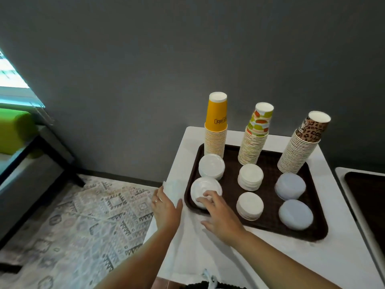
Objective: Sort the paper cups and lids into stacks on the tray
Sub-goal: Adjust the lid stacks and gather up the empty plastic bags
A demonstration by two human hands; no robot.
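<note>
A dark brown tray [268, 224] on a white table holds three upside-down cup stacks at the back: yellow [215, 130], fruit-patterned [255, 140] and leopard-print [300, 147]. In front lie several lid stacks: white ones [211, 165], [250, 177], [249, 206], and translucent ones [290, 186], [295, 214]. My right hand [218, 215] grips the front-left lid stack [201, 188] with its fingertips on top. My left hand [166, 207] holds a clear plastic bag [171, 189] at the table's left edge.
The white table [333, 257] stands against a grey wall. A second tray [366, 197] sits on another table at the right. A patterned rug [83, 222] covers the floor to the left, beside a bench with a green cushion [14, 132].
</note>
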